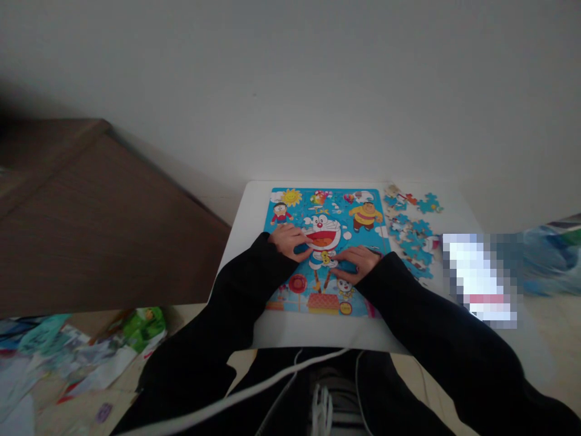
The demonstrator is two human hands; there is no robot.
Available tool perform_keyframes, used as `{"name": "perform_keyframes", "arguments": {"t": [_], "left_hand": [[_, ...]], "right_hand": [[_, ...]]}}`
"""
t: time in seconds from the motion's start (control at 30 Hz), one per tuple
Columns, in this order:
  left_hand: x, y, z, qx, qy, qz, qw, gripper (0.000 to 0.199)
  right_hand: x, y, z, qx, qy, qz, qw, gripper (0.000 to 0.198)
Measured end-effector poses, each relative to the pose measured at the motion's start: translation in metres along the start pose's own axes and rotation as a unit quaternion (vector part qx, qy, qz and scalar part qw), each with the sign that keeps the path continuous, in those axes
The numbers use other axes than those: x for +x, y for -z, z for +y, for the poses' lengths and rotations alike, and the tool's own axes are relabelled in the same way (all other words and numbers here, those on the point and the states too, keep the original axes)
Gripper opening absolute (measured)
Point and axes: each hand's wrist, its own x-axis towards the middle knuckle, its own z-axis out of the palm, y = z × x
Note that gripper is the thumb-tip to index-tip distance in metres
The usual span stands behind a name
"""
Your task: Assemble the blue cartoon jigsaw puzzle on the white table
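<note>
A mostly assembled cartoon jigsaw puzzle (313, 206) lies flat on a white table, showing a blue-and-white character with a wide red mouth at its middle. My left hand (289, 241) rests on the puzzle left of that mouth, thumb and fingers apart and their tips touching the picture. On the other side, my right hand (360, 262) is bent over the character's chest. Its thumb and forefinger close on a small puzzle piece beside the yellow bell; the fingers partly hide the piece's outline. Loose puzzle pieces (412, 239) lie heaped right of the puzzle.
A lit phone (480, 275), blurred out, lies at the right of the white table (276, 330). Behind stands a pale wall (290, 91). A brown wooden cabinet (113, 230) is at left, with bags and wrappers (91, 351) below. A white cord (254, 387) crosses my lap.
</note>
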Motion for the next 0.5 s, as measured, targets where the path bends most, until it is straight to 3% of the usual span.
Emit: {"name": "perform_keyframes", "arguments": {"t": [0.23,0.5], "left_hand": [[-0.001,0.008,0.007,-0.019,-0.034,-0.07,0.997,0.023],[-0.003,0.005,0.012,-0.055,-0.075,-0.048,0.995,0.028]], "right_hand": [[0.003,-0.003,-0.001,-0.038,0.032,-0.02,0.999,0.026],[0.019,-0.008,0.01,0.015,0.042,-0.016,0.999,0.019]]}}
